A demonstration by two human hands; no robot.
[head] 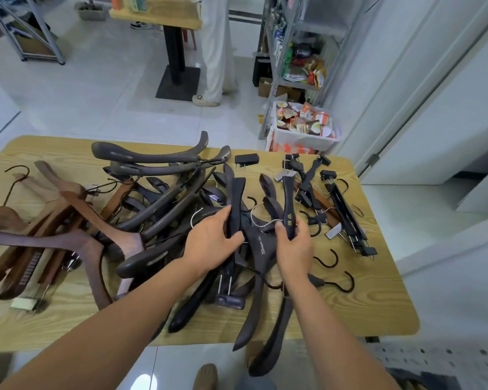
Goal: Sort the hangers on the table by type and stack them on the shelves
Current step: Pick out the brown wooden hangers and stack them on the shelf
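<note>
A heap of hangers covers the wooden table (350, 311). Reddish-brown wooden hangers (68, 220) lie at the left, grey-brown broad-shouldered ones (152, 161) at the back centre, black clip hangers (344, 209) at the right. My left hand (212, 240) grips the arm of a black hanger (235, 201) in the middle of the pile. My right hand (293, 243) holds another black hanger arm (288, 198) with yellow lettering. Several dark hangers (254, 291) lie under both hands and hang over the table's near edge.
A metal shelf unit (293, 52) with packets stands behind the table's far right, a white bin (304, 136) of snacks at its foot. A person in white trousers (217, 52) stands by a small pedestal table (178, 46). A white wall rises at the right.
</note>
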